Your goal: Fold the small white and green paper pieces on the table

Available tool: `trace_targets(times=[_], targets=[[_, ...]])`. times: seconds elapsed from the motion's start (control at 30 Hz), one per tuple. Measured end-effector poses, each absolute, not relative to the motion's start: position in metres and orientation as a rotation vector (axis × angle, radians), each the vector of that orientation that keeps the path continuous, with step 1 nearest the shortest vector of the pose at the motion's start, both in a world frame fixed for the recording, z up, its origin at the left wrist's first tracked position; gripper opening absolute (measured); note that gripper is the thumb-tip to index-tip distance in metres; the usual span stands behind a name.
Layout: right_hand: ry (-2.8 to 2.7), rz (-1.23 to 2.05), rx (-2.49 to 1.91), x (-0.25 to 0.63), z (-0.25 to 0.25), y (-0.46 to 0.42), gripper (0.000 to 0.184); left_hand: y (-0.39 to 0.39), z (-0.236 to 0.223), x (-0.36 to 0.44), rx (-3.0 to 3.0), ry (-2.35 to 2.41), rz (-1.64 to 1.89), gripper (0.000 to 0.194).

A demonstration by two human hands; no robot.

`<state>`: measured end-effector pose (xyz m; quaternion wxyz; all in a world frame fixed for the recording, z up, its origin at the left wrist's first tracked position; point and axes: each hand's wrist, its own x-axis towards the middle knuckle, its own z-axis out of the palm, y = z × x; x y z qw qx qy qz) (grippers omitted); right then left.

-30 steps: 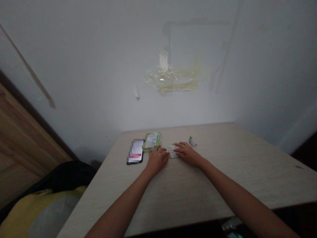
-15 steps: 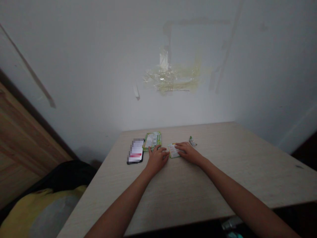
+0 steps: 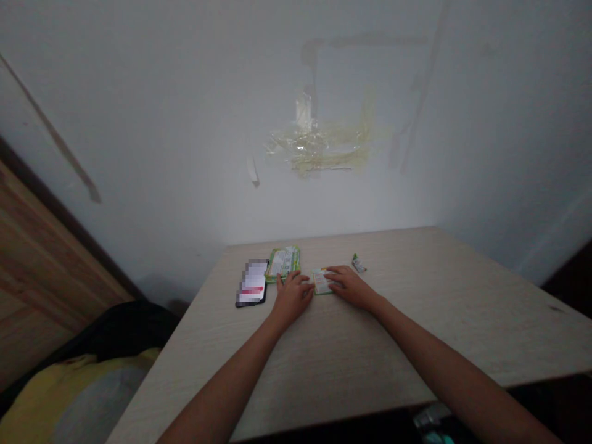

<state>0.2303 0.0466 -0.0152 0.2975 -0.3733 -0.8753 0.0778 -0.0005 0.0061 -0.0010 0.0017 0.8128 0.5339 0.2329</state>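
A small flat green-and-white printed packet [image 3: 320, 282] lies on the table. My right hand [image 3: 348, 285] rests over its right side, fingers stretched flat across it. My left hand [image 3: 293, 295] lies palm down just left of this packet, its fingers apart. Its fingertips reach the lower edge of a larger green printed packet [image 3: 283, 261]; whether they press on it I cannot tell. Beyond my right hand lies a small crumpled green-and-white scrap [image 3: 358, 264], which looks torn off.
A phone [image 3: 252, 283] with a lit, blurred screen lies left of the larger packet. The pale wooden table [image 3: 416, 277] meets a wall with old tape [image 3: 319, 148] on it. Left of the table are a yellow-and-grey cloth item [image 3: 92, 394] and a wooden panel [image 3: 41, 265].
Both hands keep nearly the same pose on the table. The scrap beyond my right hand looks slightly turned or more folded. The whole view has shifted a little.
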Motion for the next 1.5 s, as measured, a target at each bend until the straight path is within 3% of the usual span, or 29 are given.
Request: trace_targets(times=[1.5], targets=[[-2.402, 0.086, -0.988, 0.2283, -0.0142, 0.0442, 0.032, 0.0031, 0.0048, 0.0013, 2.536, 1.706, 0.687, 0.020]])
